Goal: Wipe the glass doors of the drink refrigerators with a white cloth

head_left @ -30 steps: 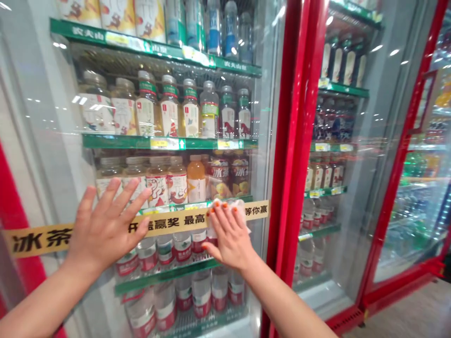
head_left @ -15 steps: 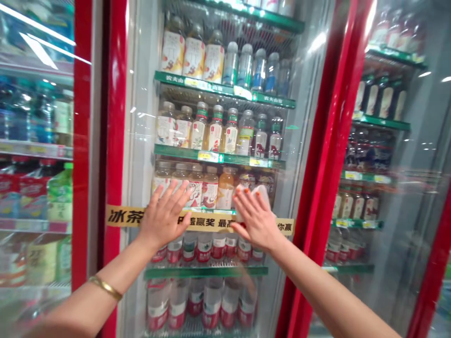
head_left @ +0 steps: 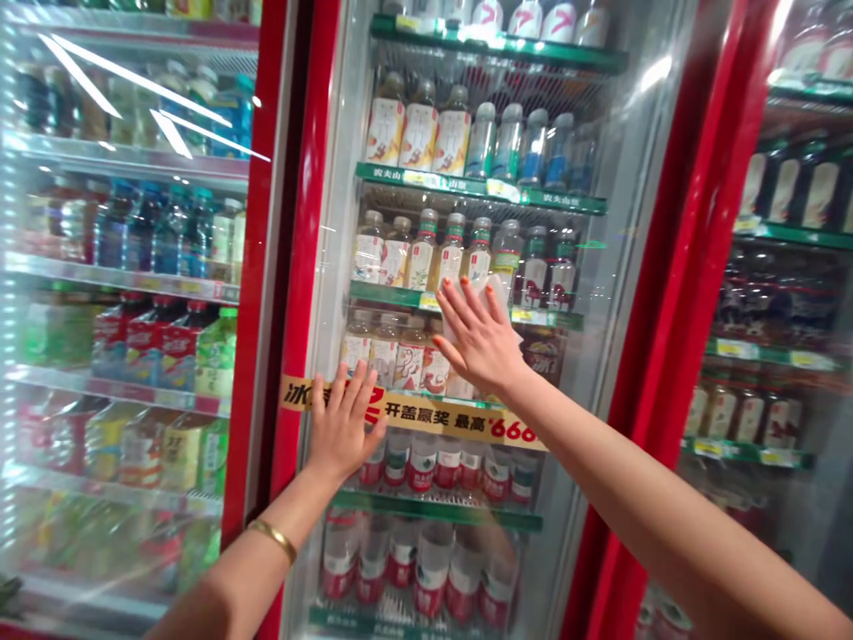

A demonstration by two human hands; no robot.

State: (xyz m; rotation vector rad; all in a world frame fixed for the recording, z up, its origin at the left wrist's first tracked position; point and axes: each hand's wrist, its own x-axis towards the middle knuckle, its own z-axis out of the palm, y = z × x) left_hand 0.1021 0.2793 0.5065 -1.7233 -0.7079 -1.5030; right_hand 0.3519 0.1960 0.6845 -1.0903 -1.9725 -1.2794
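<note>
My right hand (head_left: 481, 340) is pressed to the glass door (head_left: 633, 213) of a drinks cooler, fingers spread over a crumpled white cloth (head_left: 472, 307). The cloth shows between and above my fingers. My left hand (head_left: 343, 422) lies flat and open on the same glass, holding nothing, over a yellow printed banner (head_left: 453, 424) near the door's red left frame (head_left: 303, 240). Behind the glass, bottled drinks (head_left: 421, 258) stand on green-edged shelves.
Red-framed cooler doors stand on both sides, with more bottled drinks behind them. A gold bangle (head_left: 273, 540) circles my left wrist. Glare streaks cross the glass, and the door's lower shelves run below my hands.
The view has swung left, showing more of the left cooler. My right hand and the cloth have slid up the glass, above the banner. My left hand now sits nearer the red frame.
</note>
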